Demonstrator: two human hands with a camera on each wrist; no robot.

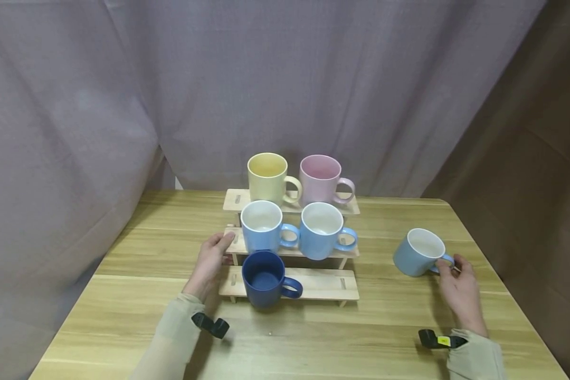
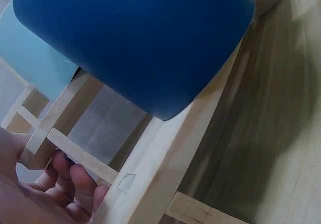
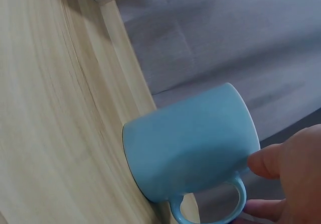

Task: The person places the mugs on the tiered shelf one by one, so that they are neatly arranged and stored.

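A wooden three-step rack (image 1: 309, 285) stands on the table. My left hand (image 1: 211, 258) grips the left end of its middle step, thumb on top and fingers curled underneath, as the left wrist view shows. At the right, my right hand (image 1: 461, 290) holds a light blue mug (image 3: 190, 143) by its handle, with the thumb close to the rim. On the bottom step, toward the left, is a dark blue mug (image 1: 263, 282). Two more light blue mugs, a left one (image 1: 261, 232) and a right one (image 1: 318, 237), stand on the middle step.
The top step bears a yellow mug (image 1: 268, 182) and a pink mug (image 1: 320, 182). Grey curtain (image 1: 285, 79) hangs behind the wooden table (image 1: 313, 343), and brown cloth (image 1: 537, 158) hangs along its right side. Each wrist wears a small black camera.
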